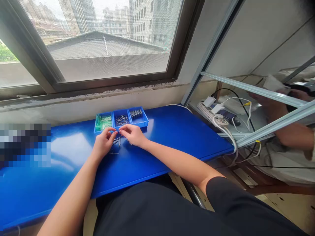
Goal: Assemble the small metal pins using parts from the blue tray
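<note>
My left hand and my right hand face each other over the blue table, fingertips almost meeting. Each has thumb and fingers pinched together; whatever sits between them is too small to make out. Beneath the fingers lie several thin metal pins, partly covered by the hands. Just behind stands a row of three joined blue bins. Small pale pieces in green wrapping fill the left bin. Slim metal pins lie jumbled in the middle one, and short dark cylinders stand in rows in the right one.
The blue table runs along the wall below a window. To the right, a metal rack frame borders it, with a power strip, chargers and loose cables. Another person's arm shows at the far right.
</note>
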The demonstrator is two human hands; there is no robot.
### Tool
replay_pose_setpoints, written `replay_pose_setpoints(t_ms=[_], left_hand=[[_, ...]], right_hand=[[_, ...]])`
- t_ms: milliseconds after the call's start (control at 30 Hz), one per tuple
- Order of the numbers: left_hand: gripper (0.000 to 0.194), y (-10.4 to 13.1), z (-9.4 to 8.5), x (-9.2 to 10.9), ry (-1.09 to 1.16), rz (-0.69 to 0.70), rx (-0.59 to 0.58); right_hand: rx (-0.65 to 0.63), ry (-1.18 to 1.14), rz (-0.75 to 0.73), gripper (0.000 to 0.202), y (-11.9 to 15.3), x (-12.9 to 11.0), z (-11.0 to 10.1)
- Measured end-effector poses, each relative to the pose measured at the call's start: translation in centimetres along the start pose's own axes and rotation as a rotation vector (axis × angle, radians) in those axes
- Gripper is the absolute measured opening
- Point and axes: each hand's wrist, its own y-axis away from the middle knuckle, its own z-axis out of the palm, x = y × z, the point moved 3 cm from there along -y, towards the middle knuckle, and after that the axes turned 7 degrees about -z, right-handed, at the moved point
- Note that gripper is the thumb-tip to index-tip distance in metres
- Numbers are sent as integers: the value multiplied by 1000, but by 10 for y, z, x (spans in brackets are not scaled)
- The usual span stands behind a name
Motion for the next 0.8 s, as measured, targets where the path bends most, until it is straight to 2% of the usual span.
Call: replay_pose_setpoints(t_ms=[167, 433, 633, 800], left_hand=[[25, -1, 1, -1, -5, 35, 20], [32, -3, -2, -2, -114, 41, 30], [28, -1, -1, 1, -32, 9, 23], [25, 0, -1, -1, -3, 15, 21]], right_hand=[[-1, -26, 19, 14, 0, 3, 0], [-21, 3, -18, 14, 2, -4, 1], [8, -83, 57, 15, -1, 4, 0], [21, -115, 64, 15, -3, 7, 0]])
